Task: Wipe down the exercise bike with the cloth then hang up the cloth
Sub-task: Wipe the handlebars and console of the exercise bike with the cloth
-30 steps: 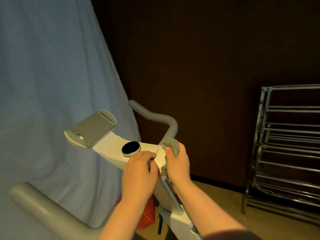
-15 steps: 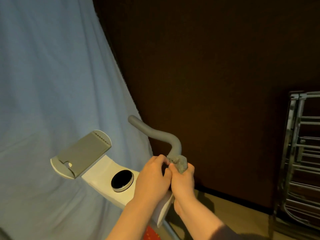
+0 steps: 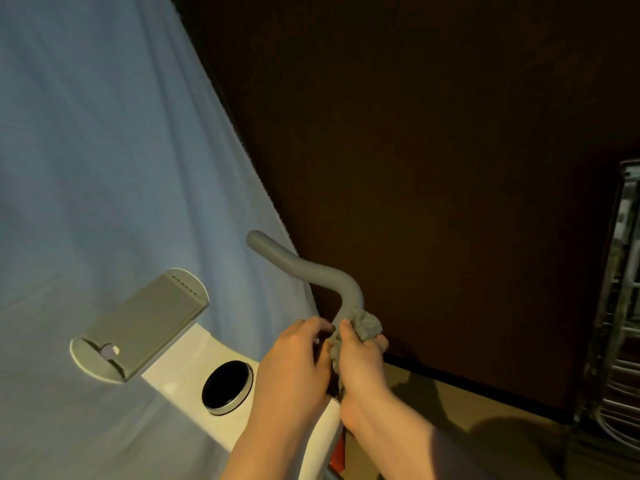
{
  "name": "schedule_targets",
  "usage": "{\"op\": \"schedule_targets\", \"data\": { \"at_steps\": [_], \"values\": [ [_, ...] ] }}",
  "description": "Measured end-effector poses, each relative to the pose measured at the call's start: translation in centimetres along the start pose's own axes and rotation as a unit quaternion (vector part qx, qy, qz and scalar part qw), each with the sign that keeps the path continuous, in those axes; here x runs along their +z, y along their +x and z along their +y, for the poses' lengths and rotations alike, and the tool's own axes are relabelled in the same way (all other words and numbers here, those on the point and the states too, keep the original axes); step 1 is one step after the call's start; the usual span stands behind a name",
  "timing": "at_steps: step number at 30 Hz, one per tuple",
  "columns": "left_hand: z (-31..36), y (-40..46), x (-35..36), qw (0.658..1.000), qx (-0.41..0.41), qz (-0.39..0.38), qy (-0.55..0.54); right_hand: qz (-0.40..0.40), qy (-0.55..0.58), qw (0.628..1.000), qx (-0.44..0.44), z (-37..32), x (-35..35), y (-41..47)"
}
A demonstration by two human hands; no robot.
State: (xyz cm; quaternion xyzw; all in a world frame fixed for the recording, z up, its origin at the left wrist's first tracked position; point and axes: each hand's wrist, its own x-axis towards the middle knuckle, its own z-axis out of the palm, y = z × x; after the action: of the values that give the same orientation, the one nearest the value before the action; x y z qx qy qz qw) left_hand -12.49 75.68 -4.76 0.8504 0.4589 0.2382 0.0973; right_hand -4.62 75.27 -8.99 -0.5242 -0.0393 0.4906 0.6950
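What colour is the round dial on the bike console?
The dial is black with a silver rim, seen in the head view.

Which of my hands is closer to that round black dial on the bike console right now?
Left. Your left hand sits just right of the round black dial, almost beside it. Your right hand is farther right, beyond the left, gripping the grey cloth at the handlebar base.

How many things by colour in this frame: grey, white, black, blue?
Grey: 3 (handlebar, cloth, holder)
White: 1 (console)
Black: 1 (knob)
Blue: 1 (sheet)
Total: 6
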Motion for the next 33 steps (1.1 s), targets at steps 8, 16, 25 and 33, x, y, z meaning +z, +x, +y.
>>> {"op": "schedule_targets", "data": {
  "at_steps": [8, 16, 25, 33],
  "values": [
    [0.0, -0.2, 0.0, 1.000, 0.005, 0.011, 0.001, -0.046, -0.026, 0.998, -0.027, 0.5, -1.0, -0.4],
    [-0.2, 0.1, -0.1, 0.999, 0.027, -0.025, -0.016, -0.035, -0.044, 0.993, -0.104, 0.1, -1.0, -0.9],
    [-0.4, 0.2, 0.1, 0.997, -0.008, -0.026, -0.071, -0.037, -0.049, 0.993, -0.102, 0.7, -1.5, -1.1],
    [-0.5, 0.5, -0.1, 0.989, -0.060, -0.024, -0.132, -0.014, -0.056, 0.994, -0.088, 1.0, -1.1, -0.9]
  ]
}}
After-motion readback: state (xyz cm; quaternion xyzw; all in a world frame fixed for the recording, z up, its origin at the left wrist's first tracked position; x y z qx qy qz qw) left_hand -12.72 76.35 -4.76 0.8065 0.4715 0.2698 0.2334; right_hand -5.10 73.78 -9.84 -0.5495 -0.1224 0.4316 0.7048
